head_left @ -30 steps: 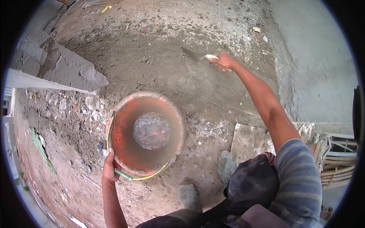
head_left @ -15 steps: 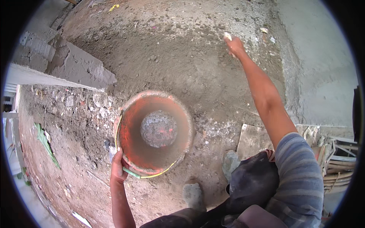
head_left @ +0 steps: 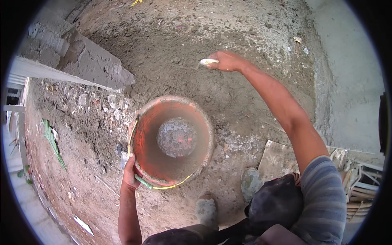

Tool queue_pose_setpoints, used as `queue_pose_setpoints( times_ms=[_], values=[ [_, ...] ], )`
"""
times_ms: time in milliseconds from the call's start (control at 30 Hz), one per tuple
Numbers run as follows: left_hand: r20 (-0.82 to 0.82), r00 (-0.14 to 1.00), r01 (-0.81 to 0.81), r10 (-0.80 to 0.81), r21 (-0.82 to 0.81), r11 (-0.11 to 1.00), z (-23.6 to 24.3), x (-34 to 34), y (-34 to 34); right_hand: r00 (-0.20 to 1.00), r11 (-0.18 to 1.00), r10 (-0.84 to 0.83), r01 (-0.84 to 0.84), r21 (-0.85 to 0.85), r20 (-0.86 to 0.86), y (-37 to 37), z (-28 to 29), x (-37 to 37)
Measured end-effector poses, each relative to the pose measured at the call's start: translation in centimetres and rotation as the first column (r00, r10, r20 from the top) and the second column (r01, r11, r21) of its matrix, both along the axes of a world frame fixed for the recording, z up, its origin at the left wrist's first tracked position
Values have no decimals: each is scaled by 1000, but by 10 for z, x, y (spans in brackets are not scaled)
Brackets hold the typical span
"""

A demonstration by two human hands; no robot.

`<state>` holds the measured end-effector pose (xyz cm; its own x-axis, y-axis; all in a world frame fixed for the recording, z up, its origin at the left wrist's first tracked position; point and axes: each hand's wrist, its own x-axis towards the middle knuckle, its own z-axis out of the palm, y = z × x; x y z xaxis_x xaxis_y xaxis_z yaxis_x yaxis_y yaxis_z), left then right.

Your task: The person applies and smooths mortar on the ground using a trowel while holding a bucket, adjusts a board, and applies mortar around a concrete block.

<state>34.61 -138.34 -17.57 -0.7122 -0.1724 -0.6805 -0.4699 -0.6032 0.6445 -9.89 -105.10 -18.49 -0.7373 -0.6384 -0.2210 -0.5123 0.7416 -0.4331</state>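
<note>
A reddish-orange bucket [head_left: 141, 141], crusted with grey mortar inside and along its rim, stands tilted toward me in front of my feet. My left hand [head_left: 130, 171] is closed on its left rim, close to the yellow wire handle with a green grip [head_left: 143, 182]. Grey residue coats the bucket's bottom. Beyond the bucket, my right hand [head_left: 228, 61] is closed round a tool with a pale handle [head_left: 209, 61], held low over a bed of grey mortar or wet sand [head_left: 171, 81]. The tool's other end blends into the grey and cannot be made out.
A broken-edged concrete block or wall end [head_left: 94, 63] juts in from the upper left. Smooth grey concrete [head_left: 347, 81] lies along the right. A flat board [head_left: 277, 157] is beside my right boot [head_left: 250, 183]. Rubble and a green leaf [head_left: 53, 141] lie on the left.
My right hand has swept left with the pale-handled tool across the grey bed, from the upper right to above the bucket. My left hand keeps its grip on the rim.
</note>
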Motion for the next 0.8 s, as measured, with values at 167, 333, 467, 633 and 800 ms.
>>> queue_pose_setpoints(
  times_ms=[167, 333, 467, 633, 800],
  values=[
    [38, 999, 4, -2, -61, 998, -9, 11, -13, 703, 683, -707, 706, -190, 73, -34, -18, -15],
    [0, 1000, -8, 8, -93, 996, 0, 2, -2, 993, 991, -118, 117, 61, 11, -11, -7, -13],
    [-5, 1000, -8, 7, -107, 994, -8, 8, -10, 883, 873, -456, 468, 134, -114, 17, -11, -17],
    [-6, 999, -43, 43, -84, 995, -2, 5, 4, 713, 723, -691, 677, -139, -120, 43, -14, -23],
    [3, 1000, -18, 19, -71, 997, -8, 8, -5, 798, 800, -590, 599, 46, -121, 42, -24, -41]
  ],
)
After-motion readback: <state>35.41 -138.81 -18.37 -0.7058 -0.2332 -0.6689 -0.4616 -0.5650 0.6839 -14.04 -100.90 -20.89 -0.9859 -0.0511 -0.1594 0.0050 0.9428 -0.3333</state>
